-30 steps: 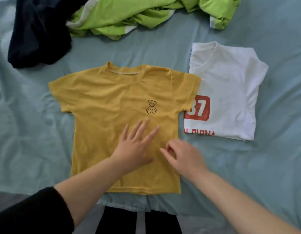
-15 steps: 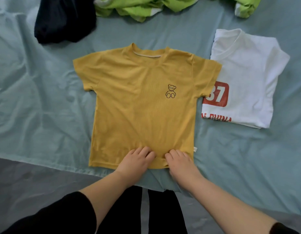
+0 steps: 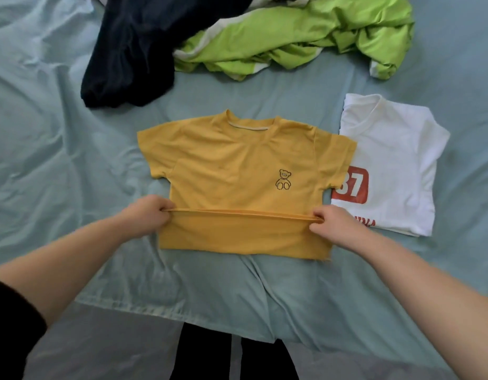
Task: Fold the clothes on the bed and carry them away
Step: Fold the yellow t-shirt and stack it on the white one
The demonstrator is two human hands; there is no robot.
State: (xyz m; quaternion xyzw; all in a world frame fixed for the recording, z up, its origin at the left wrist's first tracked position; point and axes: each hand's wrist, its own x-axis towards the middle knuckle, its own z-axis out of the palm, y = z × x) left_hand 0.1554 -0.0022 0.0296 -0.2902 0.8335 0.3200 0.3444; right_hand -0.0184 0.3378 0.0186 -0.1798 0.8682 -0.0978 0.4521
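on the bed, left hand and right hand each pinch the yellow shirt by its hem, stretched crosswise between them. the collar lies straight ahead, seemingly equally far from both.

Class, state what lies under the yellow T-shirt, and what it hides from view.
The yellow T-shirt lies on the blue-green bedsheet. Its sleeve overlaps the folded white T-shirt, covering the edge of the red number patch; whatever is printed there cannot be read.
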